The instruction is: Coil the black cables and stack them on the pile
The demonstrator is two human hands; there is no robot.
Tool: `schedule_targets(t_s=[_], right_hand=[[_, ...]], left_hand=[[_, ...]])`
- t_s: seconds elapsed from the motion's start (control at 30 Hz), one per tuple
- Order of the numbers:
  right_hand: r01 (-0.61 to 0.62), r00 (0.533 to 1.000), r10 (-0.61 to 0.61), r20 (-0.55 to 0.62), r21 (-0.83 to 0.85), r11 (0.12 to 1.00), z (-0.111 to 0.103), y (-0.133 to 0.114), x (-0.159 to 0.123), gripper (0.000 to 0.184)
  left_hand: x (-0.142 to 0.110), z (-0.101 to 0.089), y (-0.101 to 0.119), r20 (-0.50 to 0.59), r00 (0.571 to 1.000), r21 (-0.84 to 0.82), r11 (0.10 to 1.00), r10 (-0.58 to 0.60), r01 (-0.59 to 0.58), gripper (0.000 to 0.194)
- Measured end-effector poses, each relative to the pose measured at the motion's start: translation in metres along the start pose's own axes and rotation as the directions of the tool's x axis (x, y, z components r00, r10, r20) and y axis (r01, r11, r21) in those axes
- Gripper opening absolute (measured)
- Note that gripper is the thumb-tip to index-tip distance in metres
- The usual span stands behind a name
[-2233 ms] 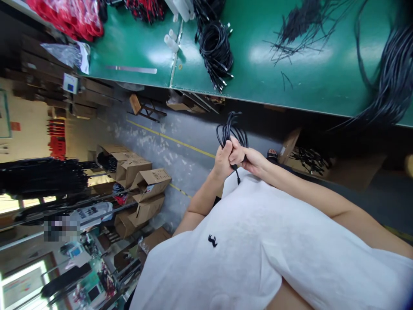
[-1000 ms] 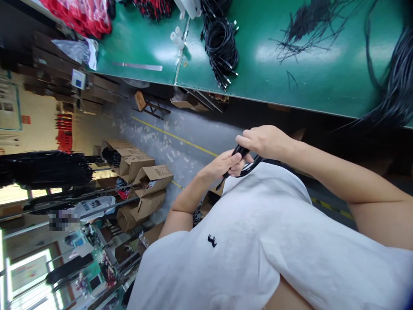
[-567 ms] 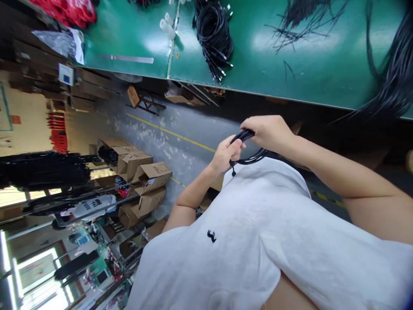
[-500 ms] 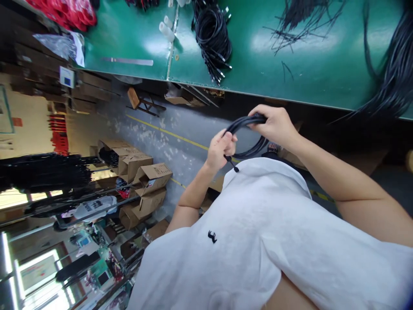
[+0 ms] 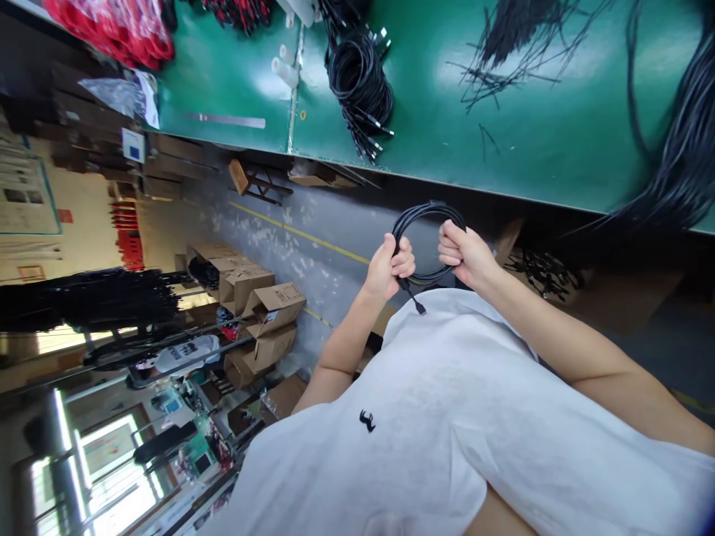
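Observation:
A black cable [image 5: 425,208] is wound into a round coil in front of my white shirt. My left hand [image 5: 389,268] is closed around the coil's left side, and a short end with a connector plug [image 5: 419,306] hangs out below it. On the opposite side, my right hand [image 5: 467,254] grips the coil with curled fingers. The coil hangs in the air just off the edge of the green table [image 5: 447,160], touching only my hands as far as I can see. The cable's other end cannot be made out.
On the table lie a bundle of coiled black cables [image 5: 360,89], thin black ties [image 5: 506,45], a large hank of black cables [image 5: 678,141] and a metal ruler [image 5: 232,120]. Cardboard boxes [image 5: 273,309] and a wooden stool [image 5: 239,177] stand on the floor. A person [image 5: 187,355] is farther back.
My right hand has slid from the coil's top down to its right side. The coil now looks rounder and more open, facing me. The view has shifted slightly.

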State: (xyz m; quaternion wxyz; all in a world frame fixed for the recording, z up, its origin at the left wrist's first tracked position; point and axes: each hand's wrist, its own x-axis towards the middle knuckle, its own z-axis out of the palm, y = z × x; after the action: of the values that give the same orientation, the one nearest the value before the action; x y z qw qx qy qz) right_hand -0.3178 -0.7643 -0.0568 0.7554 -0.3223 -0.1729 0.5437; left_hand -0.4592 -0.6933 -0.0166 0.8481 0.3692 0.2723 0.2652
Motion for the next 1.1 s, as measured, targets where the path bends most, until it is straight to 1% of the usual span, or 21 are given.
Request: schedule_targets(t_s=[0.03,0.1,0.17,0.23,0.3,0.37,0.43,0.5,0.57,0.6,0.63,0.67,0.7,0.73,0.77,0.83,0.93,0.97,1.0,1.03,1.1], right_hand=[[-0.018,1.0,0.018,0.006,0.051,0.999,0.002,0.001,0.0,0.048],[-0.05,0.999,0.051,-0.004,0.162,0.985,0.01,0.008,0.002,0.044],[-0.075,0.994,0.092,-0.054,0.259,0.963,0.022,0.017,0.006,0.04],[-0.083,0.986,0.123,-0.11,0.312,0.946,0.034,0.025,0.013,0.042],[-0.051,0.982,0.104,-0.155,0.313,0.948,0.043,0.03,0.023,0.042],[-0.01,0.983,0.059,-0.173,0.271,0.963,0.049,0.034,0.032,0.041],[0.003,0.985,0.032,-0.169,0.204,0.979,0.052,0.037,0.04,0.041],[0.012,0.989,-0.001,-0.149,0.072,0.997,0.051,0.037,0.047,0.039],[0.107,0.983,-0.13,-0.128,-0.178,0.978,0.047,0.031,0.054,0.035],[0.173,0.972,-0.216,-0.089,-0.345,0.923,0.045,0.024,0.057,0.036],[0.241,0.956,-0.294,-0.021,-0.517,0.821,0.043,0.016,0.06,0.041],[0.3,0.936,-0.345,0.07,-0.672,0.677,0.041,0.007,0.062,0.049],[0.344,0.917,-0.36,0.168,-0.789,0.508,0.041,-0.002,0.062,0.056],[0.378,0.902,-0.343,0.261,-0.862,0.338,0.042,-0.011,0.062,0.06],[0.405,0.888,-0.313,0.338,-0.896,0.182,0.043,-0.019,0.061,0.059],[0.424,0.863,-0.263,0.431,-0.902,-0.086,0.047,-0.033,0.058,0.047],[0.415,0.821,-0.214,0.529,-0.811,-0.412,0.054,-0.048,0.055,0.029],[0.436,0.793,-0.186,0.58,-0.755,-0.49,0.055,-0.053,0.056,0.026],[0.483,0.758,-0.137,0.638,-0.69,-0.539,0.055,-0.058,0.057,0.024],[0.549,0.72,-0.066,0.691,-0.624,-0.556,0.053,-0.062,0.058,0.022],[0.681,0.651,0.106,0.752,-0.517,-0.518,0.047,-0.072,0.061,0.025]], left_hand=[[0.0,0.001,0.0,-0.008,0.999,-0.039,0.999,0.033,-0.033,0.047],[0.002,0.002,0.0,-0.045,0.989,-0.105,0.984,0.14,-0.144,0.046],[0.006,0.004,-0.002,-0.082,0.969,-0.138,0.961,0.232,-0.241,0.045],[0.01,0.006,-0.006,-0.107,0.953,-0.157,0.941,0.285,-0.299,0.042],[0.014,0.006,-0.008,-0.129,0.939,-0.178,0.924,0.319,-0.338,0.039],[0.017,0.003,-0.007,-0.147,0.922,-0.193,0.904,0.357,-0.381,0.038],[0.019,-0.005,-0.001,-0.109,0.921,-0.194,0.901,0.373,-0.388,0.04],[0.022,-0.019,0.01,-0.008,0.935,-0.177,0.919,0.355,-0.351,0.04],[0.024,-0.035,0.023,0.116,0.948,-0.124,0.951,0.298,-0.283,0.04],[0.025,-0.043,0.03,0.178,0.951,-0.076,0.967,0.253,-0.243,0.041],[0.026,-0.05,0.035,0.238,0.951,-0.012,0.98,0.196,-0.199,0.042],[0.028,-0.056,0.04,0.293,0.947,0.062,0.986,0.132,-0.157,0.044],[0.029,-0.061,0.044,0.337,0.939,0.136,0.983,0.072,-0.124,0.047],[0.031,-0.064,0.047,0.371,0.928,0.202,0.974,0.02,-0.102,0.049],[0.033,-0.066,0.049,0.396,0.918,0.255,0.963,-0.019,-0.09,0.052],[0.037,-0.065,0.051,0.425,0.904,0.311,0.946,-0.049,-0.095,0.054],[0.042,-0.057,0.054,0.447,0.893,0.356,0.927,-0.057,-0.119,0.052],[0.043,-0.053,0.055,0.446,0.893,0.375,0.918,-0.059,-0.127,0.051],[0.044,-0.048,0.056,0.44,0.896,0.4,0.907,-0.067,-0.129,0.051],[0.045,-0.044,0.057,0.43,0.899,0.43,0.894,-0.083,-0.123,0.05],[0.046,-0.033,0.06,0.408,0.904,0.494,0.864,-0.131,-0.098,0.05]])
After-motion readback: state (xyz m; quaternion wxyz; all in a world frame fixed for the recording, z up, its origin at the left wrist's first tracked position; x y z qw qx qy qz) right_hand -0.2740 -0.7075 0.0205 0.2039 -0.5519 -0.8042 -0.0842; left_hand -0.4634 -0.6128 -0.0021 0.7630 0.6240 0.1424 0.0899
